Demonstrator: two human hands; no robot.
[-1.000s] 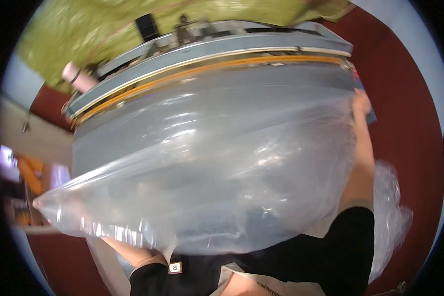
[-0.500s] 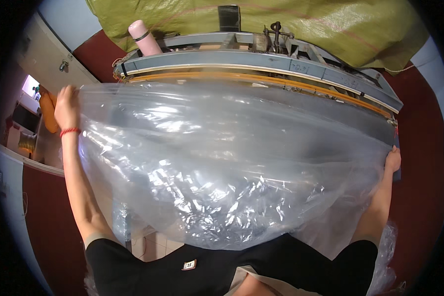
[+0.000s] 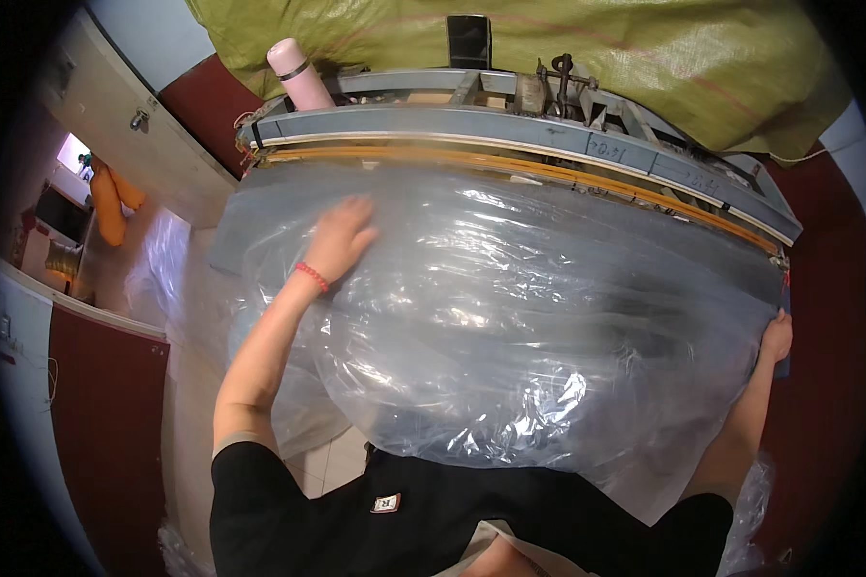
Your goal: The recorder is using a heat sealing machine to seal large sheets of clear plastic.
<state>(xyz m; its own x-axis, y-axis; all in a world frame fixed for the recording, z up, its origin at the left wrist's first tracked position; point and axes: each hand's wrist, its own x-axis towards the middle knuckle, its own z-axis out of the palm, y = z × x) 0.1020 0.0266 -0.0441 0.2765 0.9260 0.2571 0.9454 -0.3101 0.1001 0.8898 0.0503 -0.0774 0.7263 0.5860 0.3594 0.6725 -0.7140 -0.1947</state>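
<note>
A wide sheet of clear plastic film (image 3: pixel 452 317) is spread over the grey machine table (image 3: pixel 250 207) and sags toward my body, wrinkled and shiny. My left hand (image 3: pixel 344 236), with a red beaded bracelet at the wrist, lies on the film left of the middle; it is slightly blurred, its fingers stretched out and thumb apart. At the right end, my right hand (image 3: pixel 777 337) grips the film's edge beside the table corner. Its fingers are curled closed. Beyond the film runs the machine's long blue-grey bar (image 3: pixel 433 122) with an orange strip (image 3: pixel 510 165) below it.
A pink bottle (image 3: pixel 300 77) leans behind the bar, and a dark phone-like rectangle (image 3: pixel 469 42) stands against the yellow-green woven sheet (image 3: pixel 664 58). A metal clamp (image 3: pixel 563 87) rises at the back. To the left are a door (image 3: pixel 115 96) and more loose film (image 3: pixel 164 260).
My left hand has let go of the film's far left corner and moved right and nearer onto the sheet. The left part of the film has dropped. My right hand keeps its grip.
</note>
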